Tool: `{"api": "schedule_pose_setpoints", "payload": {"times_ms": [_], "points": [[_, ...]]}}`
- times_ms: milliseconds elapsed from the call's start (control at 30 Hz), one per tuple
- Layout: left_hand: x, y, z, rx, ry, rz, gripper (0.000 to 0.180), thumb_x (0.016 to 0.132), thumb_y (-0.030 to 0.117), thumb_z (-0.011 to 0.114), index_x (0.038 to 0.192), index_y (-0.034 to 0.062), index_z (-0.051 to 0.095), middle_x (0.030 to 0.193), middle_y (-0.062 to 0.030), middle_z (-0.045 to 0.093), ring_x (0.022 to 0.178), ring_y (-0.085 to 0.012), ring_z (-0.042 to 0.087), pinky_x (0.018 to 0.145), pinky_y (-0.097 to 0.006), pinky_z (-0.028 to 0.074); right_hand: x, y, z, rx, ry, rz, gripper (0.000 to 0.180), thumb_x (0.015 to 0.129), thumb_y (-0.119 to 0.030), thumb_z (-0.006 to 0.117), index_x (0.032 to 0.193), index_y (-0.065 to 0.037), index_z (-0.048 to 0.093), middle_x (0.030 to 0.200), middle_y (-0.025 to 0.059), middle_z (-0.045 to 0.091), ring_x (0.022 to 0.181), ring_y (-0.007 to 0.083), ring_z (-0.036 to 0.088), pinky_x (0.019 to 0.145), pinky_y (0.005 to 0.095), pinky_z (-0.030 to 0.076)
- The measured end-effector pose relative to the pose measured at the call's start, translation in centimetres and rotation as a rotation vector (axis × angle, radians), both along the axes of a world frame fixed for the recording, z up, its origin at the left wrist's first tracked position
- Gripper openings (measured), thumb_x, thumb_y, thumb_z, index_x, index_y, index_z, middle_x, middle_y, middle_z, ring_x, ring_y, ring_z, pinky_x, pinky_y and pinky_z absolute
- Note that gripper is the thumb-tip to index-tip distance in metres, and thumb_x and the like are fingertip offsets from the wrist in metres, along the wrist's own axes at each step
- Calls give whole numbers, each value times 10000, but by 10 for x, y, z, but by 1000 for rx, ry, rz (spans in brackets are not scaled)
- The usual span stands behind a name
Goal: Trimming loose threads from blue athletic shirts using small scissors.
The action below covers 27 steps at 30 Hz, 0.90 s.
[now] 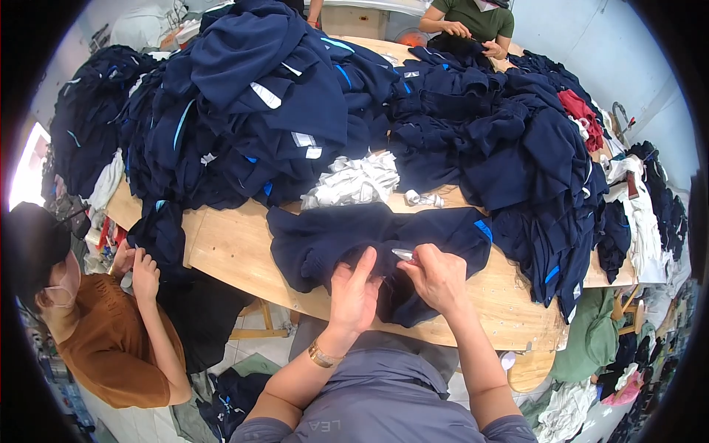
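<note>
A big heap of navy garments (244, 111) is covering the far-left part of the wooden tabletop (236, 247), and a second navy heap (517, 148) is spreading over the right side and hanging down over the edge. Between the two heaps a bundle of white cloth (354, 181) is lying, and a red piece (580, 111) is showing on the right heap. At the left a person in a brown top (111, 347) is handling another dark garment (159, 232), and at the far end a person in a green shirt (476, 18) is working on one more.

The navy garment (325, 236) in work is lying flat near the front edge of the tabletop, with its long axis running left to right and a light blue stripe (484, 230) at its right end. The left hand (354, 295) is pressing on the fabric with the grip apart, fingers stretched. The right hand (439, 277) is having its grip closed on a small metal snipper (404, 255), which is pointing to the left.
</note>
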<state>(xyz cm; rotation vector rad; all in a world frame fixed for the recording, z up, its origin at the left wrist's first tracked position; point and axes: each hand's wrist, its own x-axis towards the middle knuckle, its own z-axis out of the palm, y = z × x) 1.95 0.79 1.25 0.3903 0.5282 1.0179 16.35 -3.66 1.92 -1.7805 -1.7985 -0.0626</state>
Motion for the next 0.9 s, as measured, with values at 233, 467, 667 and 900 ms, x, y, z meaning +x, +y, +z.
{"api": "schedule_pose_setpoints", "payload": {"times_ms": [233, 467, 667, 900], "points": [[0, 3, 1, -30, 19, -5, 134, 902, 163, 529, 914, 48, 597, 914, -65, 638, 853, -137, 610, 795, -282, 484, -1, -3, -3, -28, 51, -11, 278, 715, -254, 698, 771, -49, 518, 654, 69, 555, 543, 257, 562, 486, 334, 414], [2, 0, 4, 7, 33, 7, 119, 903, 158, 528, 921, 56, 587, 914, -55, 632, 840, -128, 605, 775, -271, 484, -1, 0, 3, -60, 20, 8, 298, 706, -294, 697, 769, -62, 521, 662, 66, 565, 549, 257, 563, 489, 333, 409], [3, -3, -1, 34, 32, 30, 143, 889, 124, 548, 1005, 41, 561, 977, -45, 611, 885, -129, 586, 783, -269, 457, 1, 2, 3, -62, -7, 30, 296, 711, -302, 689, 747, -70, 510, 659, 67, 561, 540, 257, 555, 486, 334, 404], [1, 0, -2, -6, 47, 23, 126, 884, 117, 555, 990, 51, 569, 971, -39, 613, 879, -124, 587, 774, -269, 457, 0, -1, -6, 53, 246, 24, 294, 775, -305, 658, 765, -61, 495, 590, 53, 502, 455, 211, 498, 438, 288, 380]]}}
